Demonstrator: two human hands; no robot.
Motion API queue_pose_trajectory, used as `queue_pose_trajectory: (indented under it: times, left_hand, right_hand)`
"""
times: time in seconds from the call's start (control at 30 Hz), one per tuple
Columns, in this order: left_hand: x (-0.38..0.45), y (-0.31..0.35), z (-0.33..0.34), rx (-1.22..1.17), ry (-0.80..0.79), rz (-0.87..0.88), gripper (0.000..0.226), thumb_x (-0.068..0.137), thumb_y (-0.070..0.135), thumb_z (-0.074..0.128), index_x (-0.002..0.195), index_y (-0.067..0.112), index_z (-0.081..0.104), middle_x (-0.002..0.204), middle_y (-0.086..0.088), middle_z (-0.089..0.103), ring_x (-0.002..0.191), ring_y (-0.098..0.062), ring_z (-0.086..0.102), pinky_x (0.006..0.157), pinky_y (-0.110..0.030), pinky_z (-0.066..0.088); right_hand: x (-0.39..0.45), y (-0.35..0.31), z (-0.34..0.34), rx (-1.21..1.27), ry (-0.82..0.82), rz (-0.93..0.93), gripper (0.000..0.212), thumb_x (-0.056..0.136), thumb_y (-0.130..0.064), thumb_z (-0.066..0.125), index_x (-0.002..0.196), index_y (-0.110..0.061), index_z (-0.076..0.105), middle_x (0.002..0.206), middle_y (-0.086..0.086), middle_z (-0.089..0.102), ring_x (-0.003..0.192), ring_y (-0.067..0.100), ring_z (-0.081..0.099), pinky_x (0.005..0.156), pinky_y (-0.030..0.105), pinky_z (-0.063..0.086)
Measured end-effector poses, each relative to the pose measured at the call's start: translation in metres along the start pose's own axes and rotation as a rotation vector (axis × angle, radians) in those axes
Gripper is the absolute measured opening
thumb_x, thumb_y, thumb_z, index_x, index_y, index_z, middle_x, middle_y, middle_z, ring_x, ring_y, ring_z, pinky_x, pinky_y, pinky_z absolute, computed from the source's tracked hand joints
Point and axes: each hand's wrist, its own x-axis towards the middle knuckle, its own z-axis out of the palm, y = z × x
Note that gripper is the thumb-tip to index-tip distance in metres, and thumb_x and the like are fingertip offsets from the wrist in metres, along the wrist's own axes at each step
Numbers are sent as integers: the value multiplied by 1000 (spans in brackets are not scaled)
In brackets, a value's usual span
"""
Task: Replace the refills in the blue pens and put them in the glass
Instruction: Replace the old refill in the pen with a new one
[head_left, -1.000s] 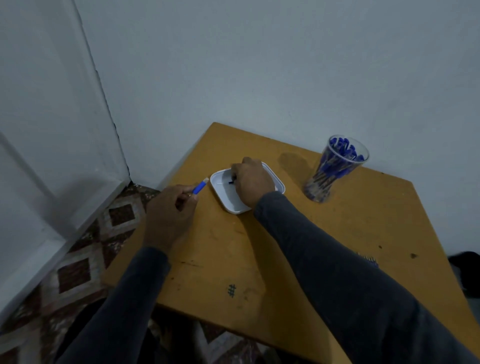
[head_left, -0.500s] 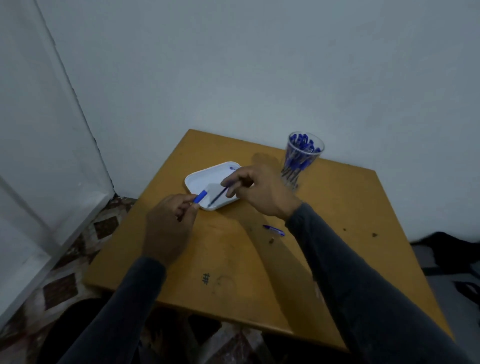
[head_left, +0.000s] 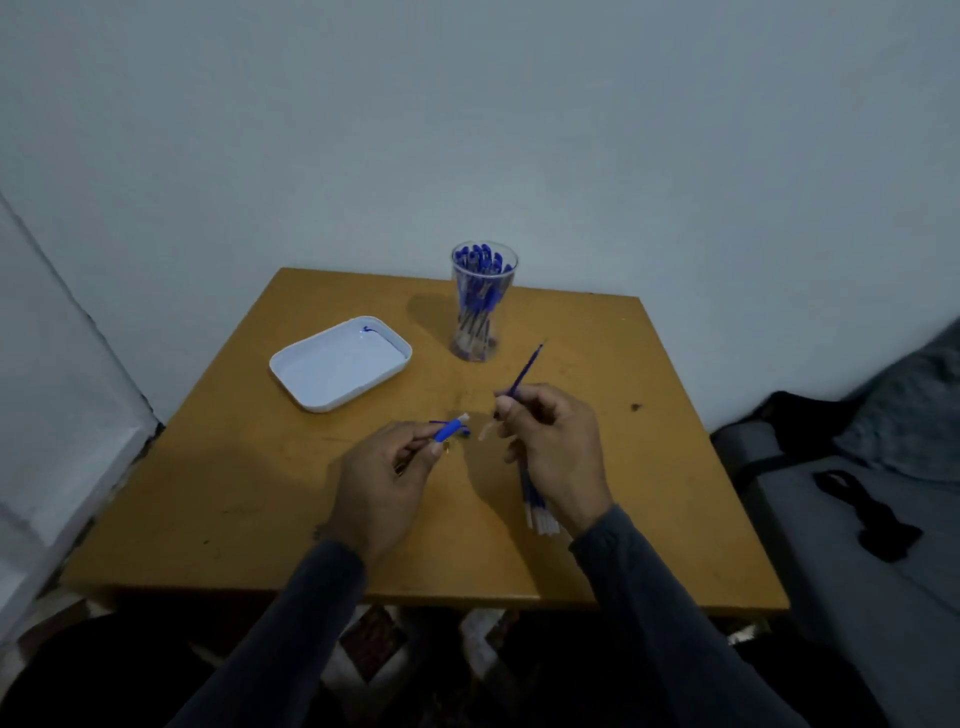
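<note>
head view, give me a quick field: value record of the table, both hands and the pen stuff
table: wooden table, set against a wall
left hand: left hand pinches a short blue pen piece
right hand: right hand holds a thin blue refill, tip pointing up and away
spare refills: bundle of refills on the table, partly under the right hand
glass: clear glass upright near the far edge, full of blue pens
tray: white tray left of the glass, nearly empty, small blue bit at its far corner
</note>
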Motion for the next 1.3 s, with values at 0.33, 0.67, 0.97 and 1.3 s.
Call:
queue_pose_trajectory:
  times: [0.33,0.67,0.97,1.3]
  left_hand:
    - [-7,-2,9,-18,-57,-43,25,95,21,67,119,25,72,99,14,70,88,-7,66,80,-34,58]
    - [-7,-5,10,-23,-40,-17,22,95,18,68,116,21,74,93,14,70,81,-11,66,74,-30,57]
    - [-9,-5,10,-18,-32,-2,22,95,15,68,115,20,74,93,12,70,82,-11,66,74,-31,57]
    - [-10,-7,10,-8,-27,1,21,96,18,66,116,20,73,95,11,69,84,-11,65,76,-35,58]
  right_hand:
    - [-13,3,8,129,92,52,14,107,-21,52,98,-10,52,83,11,77,75,29,76,62,47,61]
    - [-13,5,12,92,86,60,13,108,-23,47,104,-11,49,84,12,77,74,27,77,64,50,63]
    - [-4,3,5,124,8,148,17,107,-16,52,99,-1,55,83,15,76,76,34,74,59,43,61]
    - [-3,2,7,147,-18,158,22,101,-23,63,98,-2,65,81,11,71,63,24,67,48,35,57]
